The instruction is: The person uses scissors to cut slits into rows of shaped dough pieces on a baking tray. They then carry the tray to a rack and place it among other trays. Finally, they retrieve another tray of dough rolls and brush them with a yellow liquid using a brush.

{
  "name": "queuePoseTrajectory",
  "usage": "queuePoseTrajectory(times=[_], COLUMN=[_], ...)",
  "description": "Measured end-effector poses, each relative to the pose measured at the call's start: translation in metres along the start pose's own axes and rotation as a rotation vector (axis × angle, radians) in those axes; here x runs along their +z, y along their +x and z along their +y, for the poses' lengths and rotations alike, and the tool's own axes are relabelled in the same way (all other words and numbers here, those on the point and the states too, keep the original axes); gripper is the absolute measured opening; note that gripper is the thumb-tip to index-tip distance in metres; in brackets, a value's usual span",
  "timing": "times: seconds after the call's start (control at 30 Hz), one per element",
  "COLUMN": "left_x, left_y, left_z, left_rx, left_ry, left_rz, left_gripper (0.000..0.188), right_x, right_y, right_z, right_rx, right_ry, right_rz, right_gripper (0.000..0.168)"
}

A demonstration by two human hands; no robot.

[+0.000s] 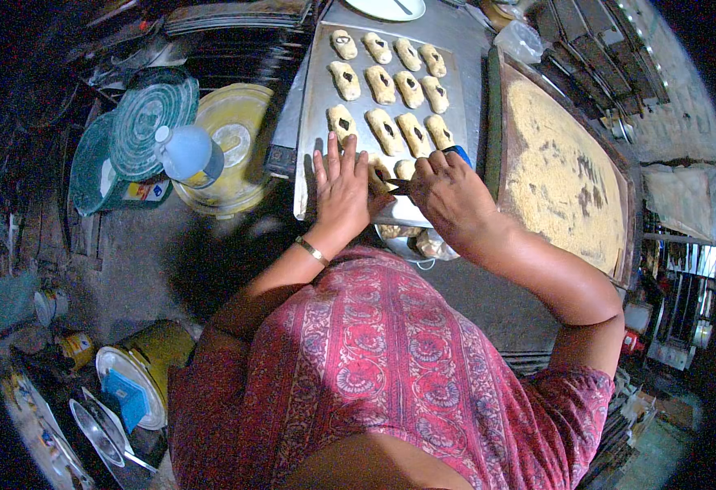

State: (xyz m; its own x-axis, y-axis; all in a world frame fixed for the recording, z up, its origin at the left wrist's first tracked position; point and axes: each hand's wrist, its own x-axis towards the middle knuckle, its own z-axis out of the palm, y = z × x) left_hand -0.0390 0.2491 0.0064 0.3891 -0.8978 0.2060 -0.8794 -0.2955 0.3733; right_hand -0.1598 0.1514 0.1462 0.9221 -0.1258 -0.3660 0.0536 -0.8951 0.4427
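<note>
Several oblong dough rolls lie in rows on a metal baking tray. Most have a slit on top that shows a dark filling. My left hand rests spread over the tray's near left part, its thumb beside a roll in the nearest row. In my right hand are scissors with dark blades and a blue handle. The blades point left, spread apart, close to that same roll. Both hands partly cover the nearest row.
Right of the tray stands a wooden-framed tray of pale crumbs. A plate sits behind. To the left are a yellow lidded tub, a blue-white jug and a green bucket. A bowl sits under the tray's near edge.
</note>
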Motion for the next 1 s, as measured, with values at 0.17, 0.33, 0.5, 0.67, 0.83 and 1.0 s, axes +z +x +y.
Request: queuePoseTrajectory(times=[0.17, 0.33, 0.5, 0.67, 0.83, 1.0], left_x=[0.008, 0.008, 0.009, -0.007, -0.038, -0.044], left_y=[0.001, 0.002, 0.003, 0.003, -0.013, -0.029], left_z=[-0.005, -0.008, -0.009, -0.010, -0.042, -0.067], left_rx=[0.028, 0.054, 0.054, 0.017, -0.008, -0.079], left_ry=[0.004, -0.049, -0.031, -0.052, -0.066, -0.009], left_rz=[0.035, 0.057, 0.042, -0.011, -0.006, -0.047], left_gripper=[0.076, 0.077, 0.079, 0.084, 0.102, 0.095], right_x=[0.005, -0.006, -0.009, -0.030, -0.034, -0.034], right_y=[0.006, 0.008, 0.009, -0.018, -0.023, -0.006], right_z=[-0.006, -0.007, 0.003, 0.032, 0.034, 0.012], right_rx=[-0.014, -0.046, -0.006, 0.148, 0.176, 0.119], right_ry=[-0.047, -0.030, 0.051, 0.110, 0.197, 0.146], right_rz=[0.019, -0.094, -0.117, -0.012, 0.084, 0.077], right_gripper=[0.018, 0.017, 0.019, 0.020, 0.020, 0.023])
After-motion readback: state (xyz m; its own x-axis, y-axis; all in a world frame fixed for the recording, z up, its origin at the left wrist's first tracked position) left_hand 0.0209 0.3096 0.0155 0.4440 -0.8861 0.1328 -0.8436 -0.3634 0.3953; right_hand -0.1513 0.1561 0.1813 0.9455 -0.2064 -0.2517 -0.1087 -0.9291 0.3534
